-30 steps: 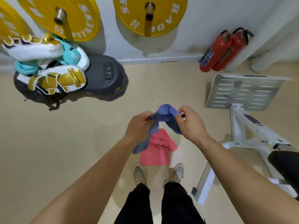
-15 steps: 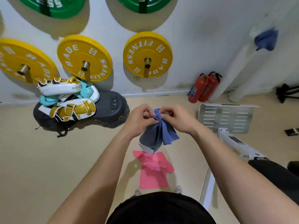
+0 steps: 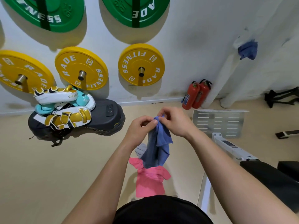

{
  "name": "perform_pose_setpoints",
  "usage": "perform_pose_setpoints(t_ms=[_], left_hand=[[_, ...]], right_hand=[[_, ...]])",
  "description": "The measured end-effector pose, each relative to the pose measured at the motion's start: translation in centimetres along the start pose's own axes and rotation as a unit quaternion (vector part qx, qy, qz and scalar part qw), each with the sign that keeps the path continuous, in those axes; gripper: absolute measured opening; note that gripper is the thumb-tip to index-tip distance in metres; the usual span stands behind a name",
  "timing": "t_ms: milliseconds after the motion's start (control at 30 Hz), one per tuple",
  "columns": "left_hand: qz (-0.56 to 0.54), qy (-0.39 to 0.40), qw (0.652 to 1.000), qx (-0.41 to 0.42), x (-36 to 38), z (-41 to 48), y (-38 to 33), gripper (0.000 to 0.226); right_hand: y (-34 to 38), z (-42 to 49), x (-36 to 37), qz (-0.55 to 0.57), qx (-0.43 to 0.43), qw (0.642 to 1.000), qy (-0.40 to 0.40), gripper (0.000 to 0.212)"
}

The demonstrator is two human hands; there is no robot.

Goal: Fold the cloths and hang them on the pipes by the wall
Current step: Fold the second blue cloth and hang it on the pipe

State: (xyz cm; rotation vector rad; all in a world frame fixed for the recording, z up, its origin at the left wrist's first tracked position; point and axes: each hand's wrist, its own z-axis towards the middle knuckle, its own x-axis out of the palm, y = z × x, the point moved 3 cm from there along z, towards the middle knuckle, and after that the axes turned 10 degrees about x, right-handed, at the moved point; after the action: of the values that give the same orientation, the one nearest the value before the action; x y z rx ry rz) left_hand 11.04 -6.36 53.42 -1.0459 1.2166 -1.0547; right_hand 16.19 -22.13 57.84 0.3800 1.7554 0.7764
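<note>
The 2 forearms reach forward with wrists bent inward. The left hand (image 3: pixel 140 126) and right hand (image 3: pixel 174 122) pinch the top edge of a soft blue cloth (image 3: pixel 159 143). It hangs crumpled above the pink cloth (image 3: pixel 150 181) on the floor (image 3: pixel 48 167). Beyond the pink cloth, another blue cloth (image 3: pixel 248 49) drapes a white pipe (image 3: pixel 224 75).

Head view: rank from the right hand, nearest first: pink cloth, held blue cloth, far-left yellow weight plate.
1. held blue cloth: pinched in the right hand itself.
2. pink cloth: on the floor below.
3. far-left yellow weight plate: on the wall, far left.
</note>
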Motion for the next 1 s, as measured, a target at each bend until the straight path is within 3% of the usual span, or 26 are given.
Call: perform_pose_setpoints(t_ms=[367,667,767,933,1000], left_hand=[[0.149,0.035,0.988,0.018,2.1,0.4,1.8,0.013],[0.203,0.057,0.977,-0.028,1.5,-0.2,6.3,0.013],[0.173,0.055,0.982,-0.047,1.4,-0.6,6.8,0.010],[0.136,0.054,0.989,0.018,4.1,2.5,3.1,0.055],[0.151,0.034,0.986,0.053,4.8,4.4,1.7,0.057]], right_hand=[[1.1,-0.9,-3.7,-0.007,-0.033,0.999,-0.006,0.010],[1.1,1.2,-11.1,0.002,-0.045,0.992,-0.120,0.009],[1.0,1.5,-12.5,0.040,-0.046,0.991,-0.118,0.016],[2.8,1.9,-12.5,0.034,-0.076,0.994,-0.070,0.019],[3.1,2.1,-12.8,0.034,-0.086,0.993,-0.070,0.018]])
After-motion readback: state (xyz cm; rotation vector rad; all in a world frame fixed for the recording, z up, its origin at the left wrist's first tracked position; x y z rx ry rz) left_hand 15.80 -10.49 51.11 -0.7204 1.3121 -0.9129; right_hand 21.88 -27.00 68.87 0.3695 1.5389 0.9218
